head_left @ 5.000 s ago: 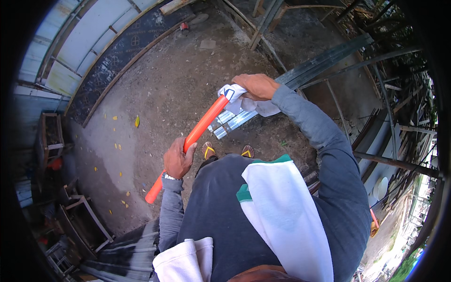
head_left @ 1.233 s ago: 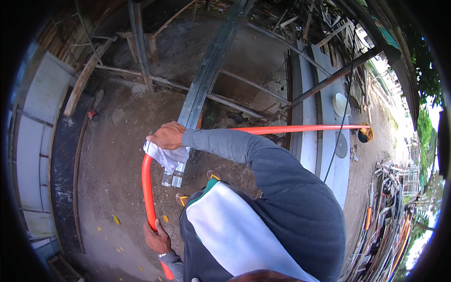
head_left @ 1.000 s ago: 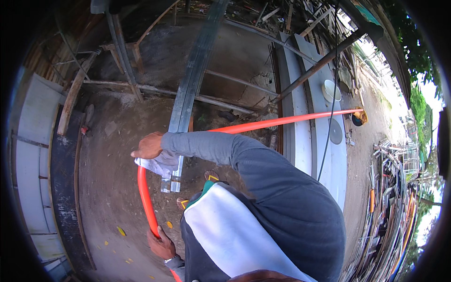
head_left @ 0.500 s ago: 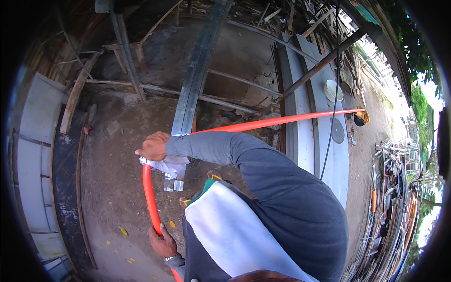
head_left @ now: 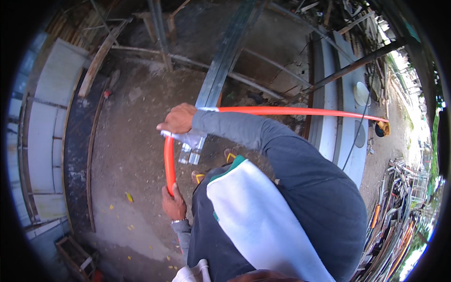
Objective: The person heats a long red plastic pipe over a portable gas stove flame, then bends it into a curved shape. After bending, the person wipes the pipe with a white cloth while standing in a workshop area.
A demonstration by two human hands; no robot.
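A long bright orange pipe [head_left: 169, 160] bends round in front of me, and its far stretch runs off to the right behind my right forearm. My right hand [head_left: 181, 119] is closed around a white cloth [head_left: 190, 138] wrapped on the pipe. Lower down, my left hand [head_left: 174, 205], with a band at the wrist, grips the bare pipe. The bend itself is hidden by my right hand and sleeve. A grey metal channel [head_left: 217, 77] ends close beside my right hand. On the ground below the cloth lie shiny metal pieces [head_left: 190, 155].
A yellowish-brown wrap [head_left: 384, 128] covers the pipe's far end at the right. Long grey panels [head_left: 345, 136] lie beneath the pipe. Piled metal scrap [head_left: 392, 221] stands at the lower right, white panels [head_left: 44, 122] at the left. A thin dark cable [head_left: 359, 134] hangs across the right.
The whole view has shifted, so the surroundings lie farther right and partly higher. Both hands keep their holds on the cloth and pipe, slightly closer together in the picture.
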